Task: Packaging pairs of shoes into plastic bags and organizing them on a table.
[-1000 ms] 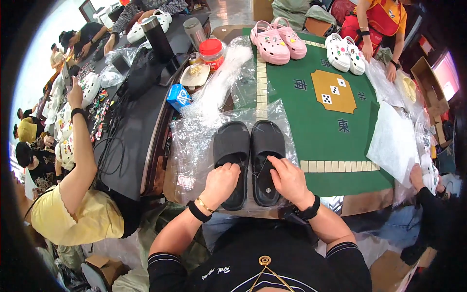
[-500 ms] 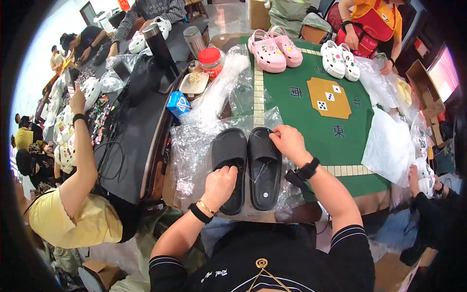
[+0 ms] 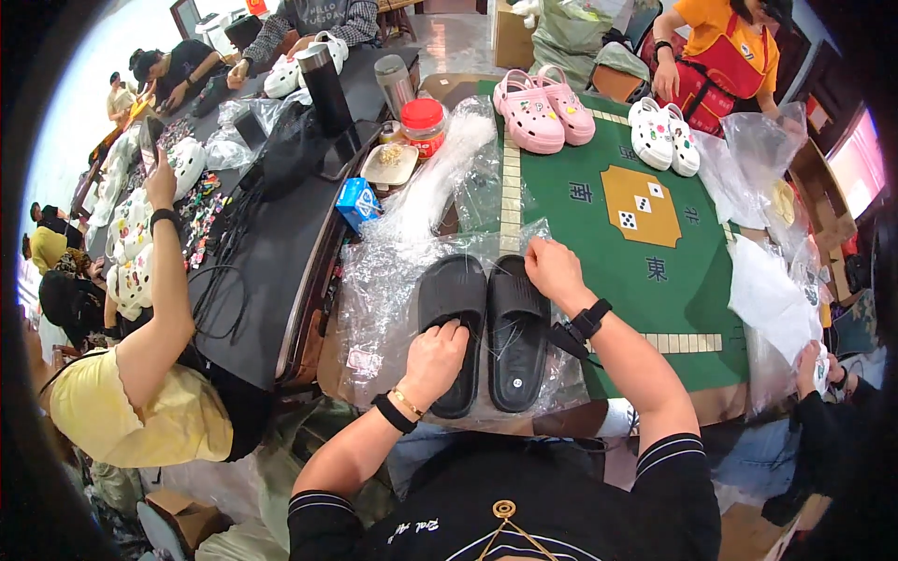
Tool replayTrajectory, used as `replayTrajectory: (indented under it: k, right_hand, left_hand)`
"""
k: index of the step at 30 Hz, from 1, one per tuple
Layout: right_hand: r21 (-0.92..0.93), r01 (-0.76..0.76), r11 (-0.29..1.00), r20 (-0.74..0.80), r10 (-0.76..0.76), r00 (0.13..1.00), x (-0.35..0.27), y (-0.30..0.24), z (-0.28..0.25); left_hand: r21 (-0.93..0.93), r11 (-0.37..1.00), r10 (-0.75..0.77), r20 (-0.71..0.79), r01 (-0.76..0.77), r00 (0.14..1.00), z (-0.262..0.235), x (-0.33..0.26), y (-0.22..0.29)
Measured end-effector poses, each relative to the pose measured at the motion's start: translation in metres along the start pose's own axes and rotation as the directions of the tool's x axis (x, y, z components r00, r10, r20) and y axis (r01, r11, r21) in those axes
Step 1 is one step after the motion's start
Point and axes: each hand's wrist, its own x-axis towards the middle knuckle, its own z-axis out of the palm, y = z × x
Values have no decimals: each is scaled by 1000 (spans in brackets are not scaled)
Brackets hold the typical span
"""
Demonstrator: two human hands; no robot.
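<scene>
A pair of black slide sandals lies side by side on clear plastic wrapping (image 3: 369, 309), toes pointing away from me. My left hand (image 3: 437, 360) is closed at the left sandal (image 3: 451, 285), its curled fingers tucked in at the strap opening and out of sight. With fingers bent, my right hand (image 3: 557, 271) grips the outer front edge of the right sandal (image 3: 517, 369) near the toe. A thin, clear strand lies across that sandal's footbed, below the strap.
Pink clogs (image 3: 531, 117) and white clogs (image 3: 652, 136) stand on the green mat (image 3: 580, 262). White fibre (image 3: 435, 182), a blue box (image 3: 357, 203) and a red-lidded jar (image 3: 424, 122) lie left of it. A co-worker in yellow (image 3: 140, 402) sits at the dark table (image 3: 248, 323).
The whole view has shifted slightly, while both my hands stay at the sandals. At the far right, the co-worker in orange has raised a clear bag.
</scene>
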Motion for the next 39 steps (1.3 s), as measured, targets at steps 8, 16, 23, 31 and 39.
replayTrajectory:
  k: [8,16,23,31,39]
  right_hand:
    - [160,470,868,62,-484,873,20,-29,-14]
    - [-50,650,758,339,-599,725,34,-49,-2]
    - [-30,638,770,308,-600,738,37,-44,2]
    - [-35,543,839,226,-523,822,30,-34,0]
    - [-49,634,771,284,-598,749,32,-43,-9]
  left_hand:
    - [19,999,45,8,-46,999,-5,3,3]
    - [14,1000,28,3,-28,1000,-1,0,1]
    - [26,999,40,-12,-40,999,-1,0,0]
    - [8,1000,28,-34,-28,999,-1,0,-1]
    - [3,999,49,-42,-49,998,-5,3,0]
